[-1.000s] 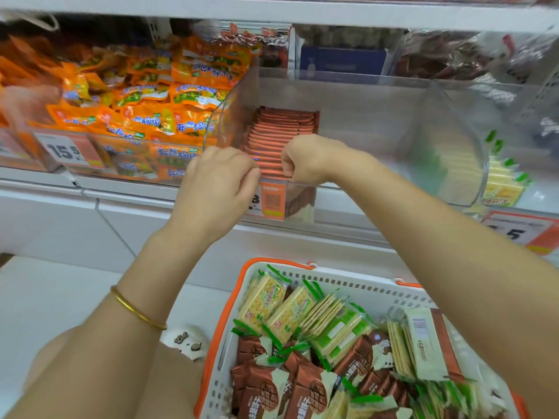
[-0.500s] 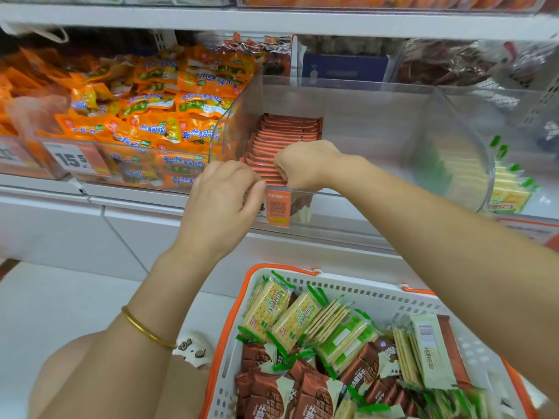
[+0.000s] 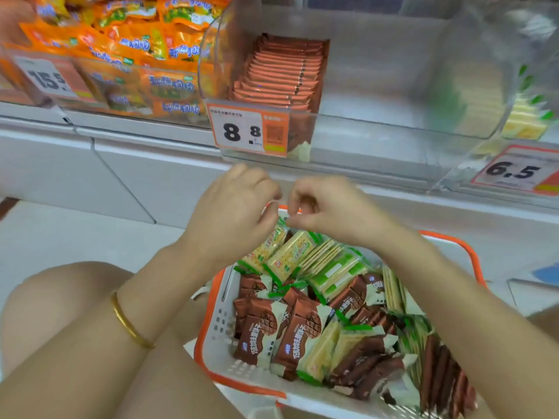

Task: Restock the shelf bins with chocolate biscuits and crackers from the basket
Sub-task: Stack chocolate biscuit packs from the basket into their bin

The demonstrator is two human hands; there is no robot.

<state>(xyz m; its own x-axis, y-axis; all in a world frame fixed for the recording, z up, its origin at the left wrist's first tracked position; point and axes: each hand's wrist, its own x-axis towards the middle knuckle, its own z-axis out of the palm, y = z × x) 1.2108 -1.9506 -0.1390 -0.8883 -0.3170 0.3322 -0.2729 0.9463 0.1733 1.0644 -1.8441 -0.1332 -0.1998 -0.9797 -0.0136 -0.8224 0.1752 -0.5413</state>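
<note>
Both hands hover just above the far edge of the basket [image 3: 224,322], close together. The left hand [image 3: 236,213] has its fingers curled under and the right hand [image 3: 326,210] is curled too, thumb near forefinger; I see nothing held in either.

The stock sits mixed in the basket: brown chocolate biscuit packets [image 3: 263,328] lie loose among the green-edged cracker packets [image 3: 290,252], which are just under the hands. I reckon a careless grab could pick up the wrong kind, or drag slippery neighbours over the rim. Squeezing hard would likely crack the biscuits inside.

Up on the shelf, the clear bin [image 3: 378,125] holds one row of brown packets [image 3: 281,74] standing on edge against its left wall. The rest of the bin looks bare, so that row might topple sideways if nudged during loading.

The wrappers are thin glossy film with crimped ends, flat and rectangular. The basket is stiff white plastic full of small holes, with an orange rim. The bin is smooth, hard and see-through, its walls curved at the top, and a paper price tag [image 3: 248,130] is fixed to its front
</note>
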